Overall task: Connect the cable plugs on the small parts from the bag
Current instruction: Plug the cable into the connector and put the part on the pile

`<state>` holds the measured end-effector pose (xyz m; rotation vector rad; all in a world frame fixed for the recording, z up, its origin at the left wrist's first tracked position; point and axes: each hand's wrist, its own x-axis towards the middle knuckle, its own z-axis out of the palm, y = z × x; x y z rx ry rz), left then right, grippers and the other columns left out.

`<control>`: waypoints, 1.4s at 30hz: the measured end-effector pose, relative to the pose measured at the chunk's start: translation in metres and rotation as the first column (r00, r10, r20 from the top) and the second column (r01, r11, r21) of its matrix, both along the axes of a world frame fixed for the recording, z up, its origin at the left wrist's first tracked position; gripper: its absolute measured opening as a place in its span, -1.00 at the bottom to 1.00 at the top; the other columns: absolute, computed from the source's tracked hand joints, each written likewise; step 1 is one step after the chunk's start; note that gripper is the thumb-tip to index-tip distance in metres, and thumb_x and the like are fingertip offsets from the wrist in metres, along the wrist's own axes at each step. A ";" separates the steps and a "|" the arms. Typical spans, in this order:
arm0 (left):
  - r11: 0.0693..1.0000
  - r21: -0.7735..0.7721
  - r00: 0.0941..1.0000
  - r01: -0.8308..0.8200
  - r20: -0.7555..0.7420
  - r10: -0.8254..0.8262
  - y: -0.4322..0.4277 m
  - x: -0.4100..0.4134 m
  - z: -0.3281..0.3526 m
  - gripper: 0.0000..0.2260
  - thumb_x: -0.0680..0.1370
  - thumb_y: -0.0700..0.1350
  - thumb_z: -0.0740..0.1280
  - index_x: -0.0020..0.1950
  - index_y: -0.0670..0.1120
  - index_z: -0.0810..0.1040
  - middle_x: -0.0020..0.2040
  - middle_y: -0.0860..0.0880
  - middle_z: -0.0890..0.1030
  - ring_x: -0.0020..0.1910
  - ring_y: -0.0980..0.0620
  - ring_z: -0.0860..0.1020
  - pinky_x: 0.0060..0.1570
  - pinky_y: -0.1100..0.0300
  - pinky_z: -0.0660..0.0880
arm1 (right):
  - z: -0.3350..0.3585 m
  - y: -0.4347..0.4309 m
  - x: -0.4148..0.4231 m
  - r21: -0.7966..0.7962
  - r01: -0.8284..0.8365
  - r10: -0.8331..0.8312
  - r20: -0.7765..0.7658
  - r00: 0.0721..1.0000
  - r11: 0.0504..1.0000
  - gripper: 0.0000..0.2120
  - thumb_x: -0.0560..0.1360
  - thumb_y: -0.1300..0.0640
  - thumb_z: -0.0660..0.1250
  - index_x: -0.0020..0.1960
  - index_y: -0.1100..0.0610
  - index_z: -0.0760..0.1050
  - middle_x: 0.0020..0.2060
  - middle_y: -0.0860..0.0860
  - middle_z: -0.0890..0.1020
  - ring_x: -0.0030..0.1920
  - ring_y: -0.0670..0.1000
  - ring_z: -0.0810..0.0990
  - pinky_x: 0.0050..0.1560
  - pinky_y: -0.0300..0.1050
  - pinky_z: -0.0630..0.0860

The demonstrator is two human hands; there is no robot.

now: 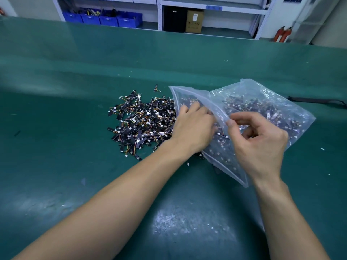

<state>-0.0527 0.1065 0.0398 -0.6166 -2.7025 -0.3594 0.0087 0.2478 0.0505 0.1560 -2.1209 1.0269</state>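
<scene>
The single view comes from a camera worn on the person's head, facing forward and steeply down across a green table (75,175). It sits close above the work: both forearms enter at the bottom edge and run up to the left hand (193,128) and right hand (261,145) near the middle of the frame, beside the clear bag (272,102) and the pile of small parts (142,121). The wide-angle lens bows the table's far edge. Beyond it, well apart from the hands, the top of the frame takes in shelving (159,15) with blue bins (109,19).
</scene>
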 end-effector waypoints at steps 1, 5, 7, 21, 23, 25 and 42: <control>1.000 0.008 1.000 0.014 -0.016 -0.014 -0.009 0.002 0.001 -0.71 0.63 0.10 0.26 0.31 0.10 0.58 0.22 0.08 0.56 0.23 -0.04 0.35 0.08 0.04 0.18 | 0.000 -0.001 0.000 0.012 -0.004 0.004 0.010 1.000 1.000 -0.94 0.49 0.12 0.46 -0.05 0.01 0.67 -0.28 -0.28 0.63 -0.44 0.00 0.48 -0.32 -0.19 0.48; 0.993 0.112 0.999 0.039 0.015 -0.041 -0.053 0.020 0.002 -0.72 0.62 0.03 0.32 0.33 0.13 0.57 0.16 0.12 0.58 0.16 0.03 0.37 0.05 0.12 0.19 | -0.003 -0.005 0.002 0.065 -0.046 0.040 0.092 0.995 0.997 -0.93 0.47 0.09 0.46 -0.05 -0.01 0.67 -0.28 -0.30 0.64 -0.44 0.00 0.51 -0.27 -0.18 0.54; 0.986 0.166 0.999 0.034 0.031 -0.039 -0.073 0.029 -0.001 -0.76 0.61 0.01 0.34 0.28 0.09 0.61 0.11 0.11 0.61 0.08 0.03 0.40 0.09 0.08 0.32 | -0.004 -0.008 0.003 0.108 -0.081 0.065 0.149 0.987 0.991 -0.92 0.46 0.09 0.47 -0.05 -0.03 0.68 -0.28 -0.33 0.62 -0.44 -0.02 0.51 -0.24 -0.15 0.57; 0.969 0.247 0.996 0.030 0.070 -0.049 -0.114 0.045 -0.020 -0.98 0.52 -0.06 0.45 -0.07 0.03 0.67 -0.22 0.13 0.56 -0.12 0.00 0.45 -0.03 -0.06 0.47 | -0.027 -0.080 0.034 0.186 -0.532 0.451 0.348 0.822 0.826 -0.93 0.42 0.12 0.51 -0.21 0.06 0.64 -0.44 -0.16 0.56 -0.42 -0.29 0.42 -0.26 -0.49 0.29; 0.972 0.234 0.996 0.028 0.073 -0.046 -0.115 0.046 -0.021 -0.98 0.49 -0.05 0.47 -0.11 0.07 0.66 -0.26 0.15 0.53 -0.14 0.03 0.42 -0.02 -0.03 0.45 | -0.035 -0.083 0.032 0.178 -0.532 0.408 0.461 0.788 0.828 -0.88 0.42 0.09 0.53 -0.25 0.03 0.62 -0.50 -0.17 0.49 -0.45 -0.20 0.43 -0.31 -0.43 0.30; 0.979 0.201 0.995 0.031 0.082 -0.049 -0.119 0.047 -0.021 -0.94 0.46 0.04 0.47 -0.17 0.09 0.63 -0.30 0.17 0.48 -0.16 0.08 0.38 -0.05 0.03 0.39 | -0.038 -0.078 0.026 0.161 -0.473 0.351 0.477 0.806 0.866 -0.86 0.40 0.10 0.54 -0.28 0.02 0.60 -0.54 -0.18 0.45 -0.46 -0.16 0.46 -0.34 -0.38 0.33; 0.999 -0.037 0.988 -0.005 0.153 0.011 -0.131 0.050 -0.019 -0.82 0.47 0.21 0.43 -0.05 0.16 0.67 -0.22 0.22 0.63 -0.06 0.09 0.51 0.03 0.07 0.34 | -0.041 -0.066 0.017 0.090 -0.369 0.273 0.518 0.811 0.925 -0.88 0.45 0.05 0.50 -0.24 0.01 0.64 -0.46 -0.13 0.58 -0.44 -0.15 0.49 -0.37 -0.37 0.32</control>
